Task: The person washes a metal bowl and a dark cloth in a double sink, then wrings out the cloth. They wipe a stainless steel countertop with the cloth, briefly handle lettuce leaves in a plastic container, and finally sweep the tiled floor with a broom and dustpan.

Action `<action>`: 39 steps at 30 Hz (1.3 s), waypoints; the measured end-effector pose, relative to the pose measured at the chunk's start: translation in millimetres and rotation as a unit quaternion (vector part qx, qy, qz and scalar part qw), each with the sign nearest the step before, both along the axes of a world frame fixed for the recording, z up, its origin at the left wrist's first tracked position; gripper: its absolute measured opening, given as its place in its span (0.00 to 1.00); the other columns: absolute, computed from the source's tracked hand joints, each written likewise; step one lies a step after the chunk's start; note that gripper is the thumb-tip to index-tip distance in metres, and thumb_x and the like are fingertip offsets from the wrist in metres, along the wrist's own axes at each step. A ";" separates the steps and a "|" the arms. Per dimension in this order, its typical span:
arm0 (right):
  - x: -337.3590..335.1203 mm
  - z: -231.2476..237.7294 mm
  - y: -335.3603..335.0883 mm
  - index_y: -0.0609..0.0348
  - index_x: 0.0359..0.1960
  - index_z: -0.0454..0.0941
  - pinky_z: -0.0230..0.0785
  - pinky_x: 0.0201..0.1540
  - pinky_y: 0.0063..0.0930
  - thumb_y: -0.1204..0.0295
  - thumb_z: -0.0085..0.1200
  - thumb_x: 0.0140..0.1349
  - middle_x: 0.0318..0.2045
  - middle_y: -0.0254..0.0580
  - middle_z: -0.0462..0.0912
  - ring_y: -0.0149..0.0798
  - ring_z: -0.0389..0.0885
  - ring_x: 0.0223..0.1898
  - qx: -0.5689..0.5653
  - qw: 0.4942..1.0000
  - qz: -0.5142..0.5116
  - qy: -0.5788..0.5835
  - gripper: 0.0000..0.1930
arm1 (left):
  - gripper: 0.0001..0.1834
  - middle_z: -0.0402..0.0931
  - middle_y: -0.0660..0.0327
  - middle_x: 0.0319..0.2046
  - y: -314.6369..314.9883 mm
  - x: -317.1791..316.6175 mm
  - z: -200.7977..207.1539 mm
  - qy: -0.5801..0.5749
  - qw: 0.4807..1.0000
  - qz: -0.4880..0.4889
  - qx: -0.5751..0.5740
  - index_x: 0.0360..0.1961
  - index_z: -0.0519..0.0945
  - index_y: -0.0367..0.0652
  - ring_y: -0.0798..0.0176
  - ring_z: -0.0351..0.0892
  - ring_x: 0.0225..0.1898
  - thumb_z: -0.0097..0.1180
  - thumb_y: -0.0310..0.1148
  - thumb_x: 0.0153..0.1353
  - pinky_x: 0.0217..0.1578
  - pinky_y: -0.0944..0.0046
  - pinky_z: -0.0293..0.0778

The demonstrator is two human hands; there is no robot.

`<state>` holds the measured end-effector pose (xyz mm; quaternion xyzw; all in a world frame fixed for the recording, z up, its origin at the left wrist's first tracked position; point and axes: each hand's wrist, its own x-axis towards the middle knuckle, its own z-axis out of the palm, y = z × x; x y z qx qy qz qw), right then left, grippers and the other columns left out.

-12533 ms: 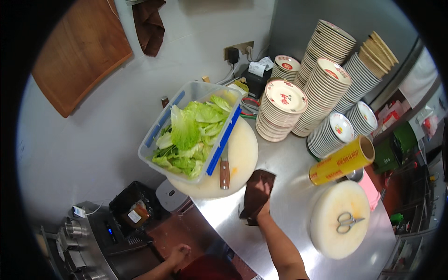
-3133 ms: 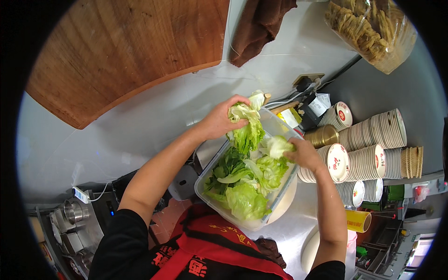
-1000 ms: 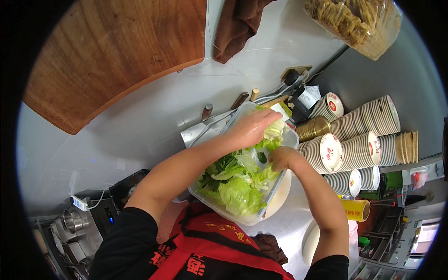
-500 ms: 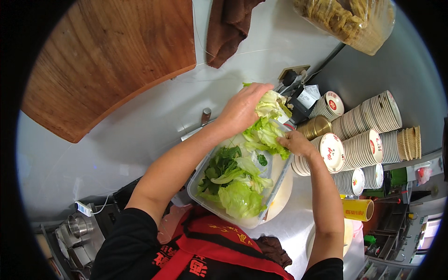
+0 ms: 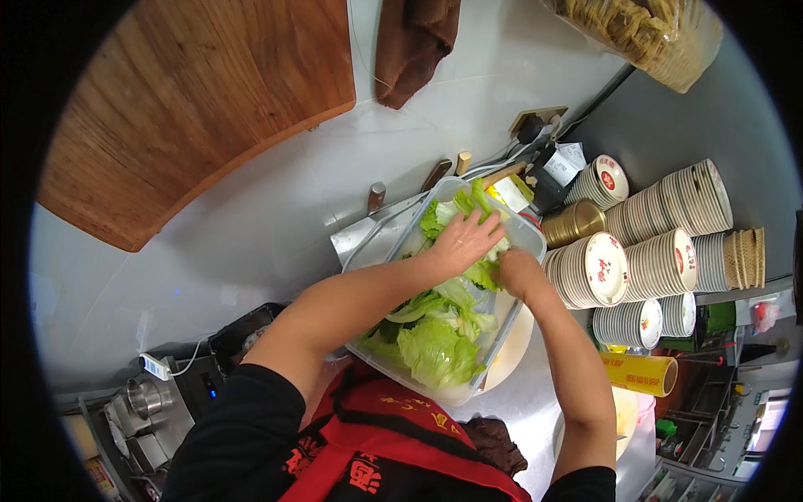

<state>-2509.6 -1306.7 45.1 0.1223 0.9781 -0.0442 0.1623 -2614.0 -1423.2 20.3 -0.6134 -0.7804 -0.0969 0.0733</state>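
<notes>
A clear plastic tub [image 5: 401,386] stands in front of me on the counter, tilted across my view. Loose green lettuce [image 5: 439,351] fills its near end, with darker leafy greens beside it, partly behind my left forearm. Over more lettuce leaves at the far end, my left hand [image 5: 468,243] has its fingers bent down onto them and gripping. My right hand [image 5: 520,272] is curled at the tub's right side, closed on the edge of the same leaves. Its fingertips are hidden among the lettuce.
Stacked bowls [image 5: 585,268] stand right of the tub, near a brass-coloured container [image 5: 573,222]. A yellow roll [image 5: 640,374] lies at lower right. Knife handles [image 5: 376,197] stick up behind the tub along the wall. A brown cloth [image 5: 414,50] hangs beside a wooden board [image 5: 201,109].
Both hands have come down with the lettuce, from above the tub's far end into it. The tub's far rim and more knife handles now show.
</notes>
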 end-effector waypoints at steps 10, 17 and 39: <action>40.6 21.8 -63.2 0.62 0.30 0.79 0.73 0.37 0.43 0.61 0.60 0.49 0.31 0.53 0.81 0.52 0.81 0.36 -0.099 0.994 -0.023 -0.025 0.15 | 0.25 0.64 0.51 0.53 -37.3 8.0 30.4 -0.131 0.989 -0.052 -0.036 0.49 0.70 0.42 0.48 0.68 0.50 0.60 0.30 0.48 0.40 0.52 0.72; 24.8 -12.6 -49.8 0.60 0.32 0.80 0.72 0.40 0.44 0.68 0.48 0.52 0.30 0.56 0.81 0.55 0.80 0.36 -0.114 0.991 -0.074 0.001 0.11 | 0.12 0.73 0.56 0.33 -138.9 19.1 27.9 -0.170 0.945 -0.030 -0.279 0.33 0.75 0.41 0.50 0.75 0.39 0.57 0.36 0.50 0.36 0.53 0.73; 22.8 13.5 19.6 0.62 0.29 0.76 0.71 0.36 0.40 0.69 0.48 0.54 0.29 0.51 0.81 0.46 0.81 0.33 0.160 0.960 -0.037 0.228 0.09 | 0.15 0.71 0.45 0.40 -45.5 -32.1 16.6 -0.339 0.929 0.124 0.083 0.47 0.64 0.36 0.40 0.72 0.42 0.48 0.27 0.59 0.45 0.50 0.69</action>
